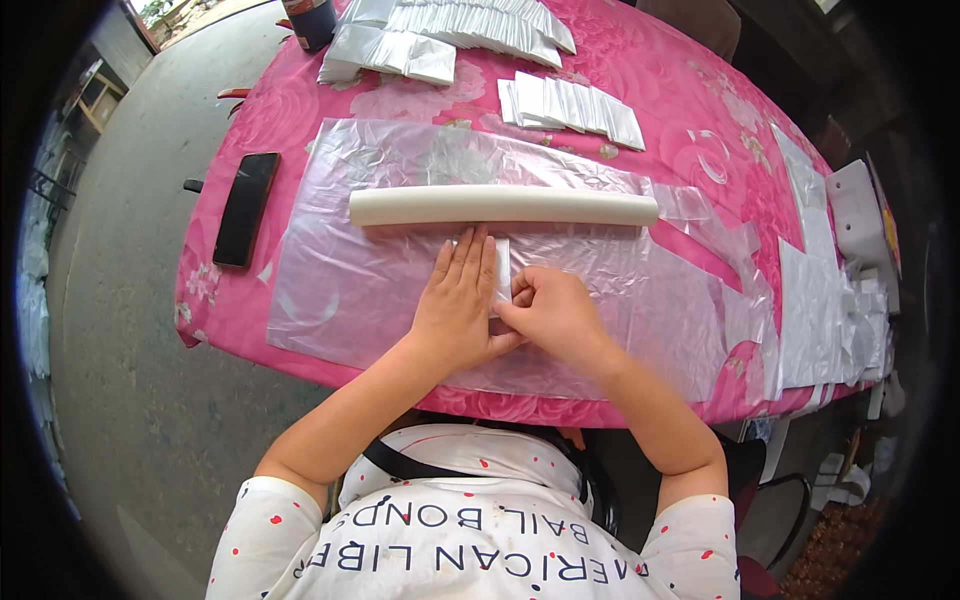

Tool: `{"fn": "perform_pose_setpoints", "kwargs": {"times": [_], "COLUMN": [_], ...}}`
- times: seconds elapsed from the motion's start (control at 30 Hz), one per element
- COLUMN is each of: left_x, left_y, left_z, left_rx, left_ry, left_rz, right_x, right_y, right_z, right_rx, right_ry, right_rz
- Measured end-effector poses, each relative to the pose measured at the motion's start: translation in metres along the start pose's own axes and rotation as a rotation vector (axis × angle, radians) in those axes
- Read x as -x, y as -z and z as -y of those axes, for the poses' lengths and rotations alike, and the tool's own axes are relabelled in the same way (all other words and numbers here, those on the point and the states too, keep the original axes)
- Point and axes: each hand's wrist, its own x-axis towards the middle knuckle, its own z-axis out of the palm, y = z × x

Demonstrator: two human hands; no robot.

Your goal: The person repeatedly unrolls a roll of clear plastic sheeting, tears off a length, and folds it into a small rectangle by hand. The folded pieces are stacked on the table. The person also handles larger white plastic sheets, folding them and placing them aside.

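Note:
A large clear plastic bag (330, 250) lies spread flat before me, with its handles toward the right. Across its upper half rests a white roll (500, 206). My left hand (458, 300) is laid flat, fingers stretched out and pointing away from me, on a small folded whitish plastic piece (503, 265). Only a strip of that piece shows, between the two hands. From the right, my right hand (555, 310) pinches at its near right edge with thumb and curled fingers. The rest of the folded piece is hidden under my left hand.
A pink flowered cloth covers the table (400, 100). A black phone (247, 210) lies at the left. Folded white packets stand in rows (480, 25) at the back, with a shorter row (570, 105) nearer. A dark jar (312, 22) is far left; flat white bags (810, 310) lie right.

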Motion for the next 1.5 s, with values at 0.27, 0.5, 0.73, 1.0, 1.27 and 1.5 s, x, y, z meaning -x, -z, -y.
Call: {"fn": "perform_pose_setpoints", "kwargs": {"times": [0.27,0.5,0.73,1.0,1.27,1.5], "left_x": [0.013,0.121,0.182,0.173,0.115,0.107], "left_y": [0.011,0.041,0.034,0.048,0.064,0.051], "left_z": [0.002,0.003,-0.005,-0.008,-0.010,-0.015], "left_rx": [0.154,1.412,1.671,0.878,0.457,0.531], "left_ry": [-0.009,0.488,1.143,0.757,0.198,0.139], "left_rz": [-0.155,0.056,0.029,0.014,-0.093,-0.118], "right_x": [0.020,-0.029,0.016,0.067,0.027,-0.104], "right_y": [-0.001,-0.036,-0.109,-0.119,0.001,0.125], "right_z": [-0.003,0.003,0.028,0.048,0.020,-0.045], "right_rx": [0.420,0.451,0.281,0.262,0.427,-0.598], "right_ry": [0.329,0.758,0.599,0.902,0.932,0.225], "right_rz": [-0.212,-0.183,-0.006,0.094,-0.020,-0.382]}}
